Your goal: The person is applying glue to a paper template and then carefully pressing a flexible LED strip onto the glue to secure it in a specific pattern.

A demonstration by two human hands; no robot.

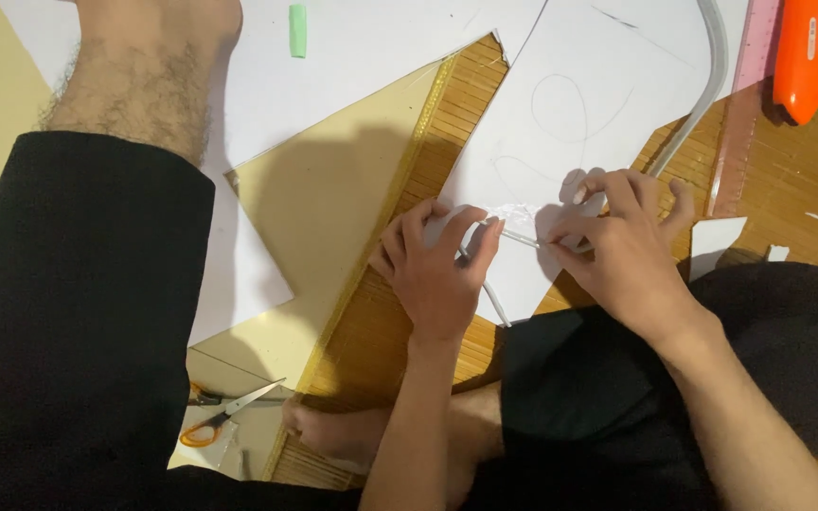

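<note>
A white sheet point(579, 104) with pencilled curves lies on a bamboo mat point(447, 132). My left hand point(433, 270) presses its fingertips onto the near part of the sheet. My right hand point(622, 237) pinches a thin white strip or stick point(521, 238) that runs between the two hands, just above the paper. Whether my left fingers also grip the strip I cannot tell. A small rough, torn-looking patch shows on the sheet between the fingertips. A thin pale rod point(496, 303) pokes out below my left hand.
A grey flexible curve ruler point(702, 90), a pink ruler point(745, 90) and an orange cutter point(799, 57) lie at the top right. Orange-handled scissors point(224, 416) rest at the lower left. A green eraser point(297, 30) sits on other white sheets. My black-trousered legs flank the mat.
</note>
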